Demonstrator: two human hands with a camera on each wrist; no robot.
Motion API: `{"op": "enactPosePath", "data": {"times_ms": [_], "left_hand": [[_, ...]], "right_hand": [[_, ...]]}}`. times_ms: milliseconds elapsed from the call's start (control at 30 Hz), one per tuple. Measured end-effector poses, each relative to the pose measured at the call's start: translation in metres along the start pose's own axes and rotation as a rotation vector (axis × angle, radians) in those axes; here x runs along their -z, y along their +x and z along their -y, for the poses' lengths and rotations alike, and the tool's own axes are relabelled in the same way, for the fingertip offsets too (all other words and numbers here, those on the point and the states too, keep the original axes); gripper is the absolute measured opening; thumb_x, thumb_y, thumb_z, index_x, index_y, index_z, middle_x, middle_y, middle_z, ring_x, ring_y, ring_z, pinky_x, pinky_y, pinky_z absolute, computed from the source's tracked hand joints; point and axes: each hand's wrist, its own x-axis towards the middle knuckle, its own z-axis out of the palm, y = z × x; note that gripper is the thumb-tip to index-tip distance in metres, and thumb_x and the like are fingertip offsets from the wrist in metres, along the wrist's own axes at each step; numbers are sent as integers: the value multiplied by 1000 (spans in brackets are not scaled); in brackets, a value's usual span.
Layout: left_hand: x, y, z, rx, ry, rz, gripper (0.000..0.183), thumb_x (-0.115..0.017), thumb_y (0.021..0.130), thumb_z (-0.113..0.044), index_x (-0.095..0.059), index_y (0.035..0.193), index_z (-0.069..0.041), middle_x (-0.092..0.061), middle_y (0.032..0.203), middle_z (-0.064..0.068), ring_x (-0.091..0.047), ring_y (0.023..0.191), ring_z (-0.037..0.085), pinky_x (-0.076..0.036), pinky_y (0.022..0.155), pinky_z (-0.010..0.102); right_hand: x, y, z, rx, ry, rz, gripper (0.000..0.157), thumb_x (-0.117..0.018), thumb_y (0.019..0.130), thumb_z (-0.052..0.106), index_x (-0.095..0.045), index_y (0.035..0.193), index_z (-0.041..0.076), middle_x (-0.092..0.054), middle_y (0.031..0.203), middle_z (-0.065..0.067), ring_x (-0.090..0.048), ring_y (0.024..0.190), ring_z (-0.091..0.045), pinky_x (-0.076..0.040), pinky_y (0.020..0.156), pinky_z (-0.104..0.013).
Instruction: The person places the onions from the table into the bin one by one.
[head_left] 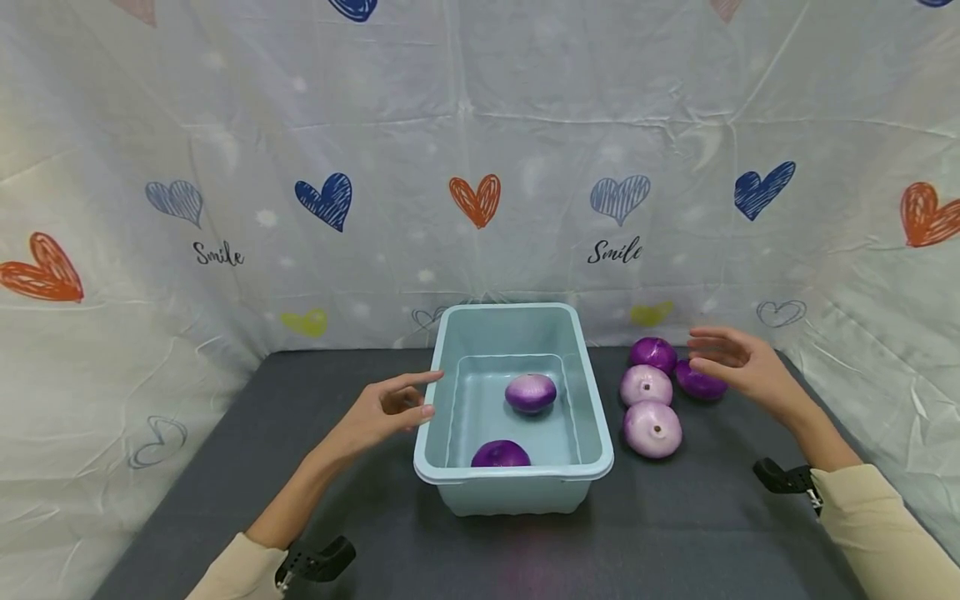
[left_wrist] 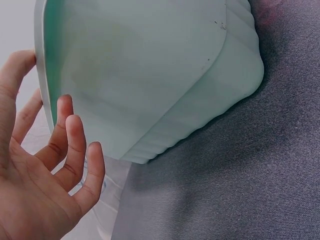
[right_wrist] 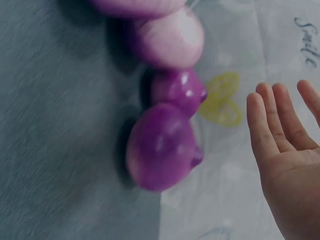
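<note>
A pale blue plastic basin (head_left: 513, 477) stands on the dark cloth, with one purple onion (head_left: 530, 392) near its middle and another onion (head_left: 501, 454) by its near wall. My left hand (head_left: 381, 414) is at the basin's left rim; a fingertip touches the rim, and the other fingers (left_wrist: 75, 135) are loosely bent around nothing. Right of the basin several onions lie close together, among them a pale front onion (head_left: 652, 430) and a dark purple one (head_left: 699, 381). My right hand (head_left: 738, 367) hovers over the dark purple one, fingers extended and holding nothing.
A dark grey cloth (head_left: 525, 554) covers the table. Behind it hangs a white curtain (head_left: 405, 250) printed with hearts and the word Smile. Two more onions, a pale one (head_left: 646, 385) and a purple one (head_left: 653, 355), stand in the row at the right.
</note>
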Motion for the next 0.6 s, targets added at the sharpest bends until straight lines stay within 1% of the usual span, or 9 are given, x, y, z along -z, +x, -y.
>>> {"op": "enactPosePath", "data": {"times_ms": [100, 233, 333, 400, 467, 500, 567, 600], "left_hand": [[0, 0, 0, 6, 2, -3, 50, -69, 100, -16, -55, 148, -11, -64, 99, 14, -65, 80, 34, -54, 73, 38], [-1, 0, 0, 7, -4, -1, 50, -69, 99, -16, -56, 148, -12, -64, 99, 15, -64, 80, 35, -54, 73, 38], [0, 0, -1, 3, -3, 1, 50, -68, 100, -15, -56, 148, -11, -64, 98, 15, -64, 78, 32, -53, 72, 37], [0, 0, -1, 2, -1, -1, 50, -68, 100, -16, -56, 148, -12, -64, 98, 14, -64, 79, 36, -54, 72, 38], [0, -1, -1, 1, -1, -2, 50, -69, 100, -16, -55, 148, -11, -64, 98, 13, -63, 80, 40, -54, 72, 38], [0, -1, 0, 4, -1, -4, 50, -69, 99, -16, -56, 148, -12, -65, 98, 13, -63, 81, 41, -54, 73, 38], [0, -1, 0, 9, -1, -7, 51, -70, 99, -17, -56, 148, -12, -65, 98, 13, -64, 82, 41, -54, 73, 39], [0, -1, 0, 13, 0, -8, 51, -70, 99, -17, -56, 148, -13, -65, 99, 13, -64, 82, 39, -54, 73, 39]], "right_hand": [[4, -5, -6, 0, -23, -42, 48, -69, 100, 12, -54, 145, 7, -61, 133, -1, -61, 117, -9, -50, 89, -21], [10, -11, -18, -3, -55, -103, 47, -71, 98, 11, -56, 143, 5, -63, 129, 5, -61, 114, -5, -50, 86, -20], [14, -15, -26, 20, -67, -107, 48, -70, 98, 8, -54, 143, 2, -62, 128, 8, -61, 114, -5, -50, 86, -19], [16, -18, -31, 35, -74, -101, 49, -70, 98, 7, -53, 143, 1, -59, 129, 9, -60, 115, -7, -50, 86, -18], [18, -20, -35, 25, -99, -103, 52, -71, 97, 8, -51, 145, 1, -57, 133, 4, -59, 117, -11, -50, 86, -18], [19, -21, -37, 14, -112, -104, 55, -72, 97, 9, -50, 146, 1, -56, 135, -1, -59, 119, -16, -50, 85, -17], [20, -23, -42, -20, -132, -103, 60, -73, 97, 12, -46, 149, 2, -52, 141, -11, -57, 124, -28, -49, 85, -17], [20, -23, -44, -37, -135, -100, 62, -74, 97, 14, -44, 151, 2, -49, 143, -17, -54, 126, -34, -49, 85, -16]]}}
